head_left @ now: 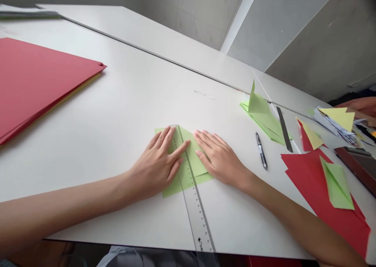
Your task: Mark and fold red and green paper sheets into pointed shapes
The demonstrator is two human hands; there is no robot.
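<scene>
A light green paper sheet [190, 169] lies folded on the white table [123, 102], with a clear plastic ruler [195, 208] laid across it toward the near edge. My left hand [157, 163] rests flat on the paper and the ruler's upper end, fingers stretched out. My right hand [219, 157] lies flat on the folded flap to the right of the ruler, fingers spread. Neither hand grips anything.
A red folder stack [35, 79] lies at the left. To the right are a black pen [261, 151], folded green papers [263, 116], a dark ruler [284, 129], red paper [317, 188] bearing a green folded piece [337, 186], and yellow pieces [339, 118]. Another person's hand [362, 106] shows at far right.
</scene>
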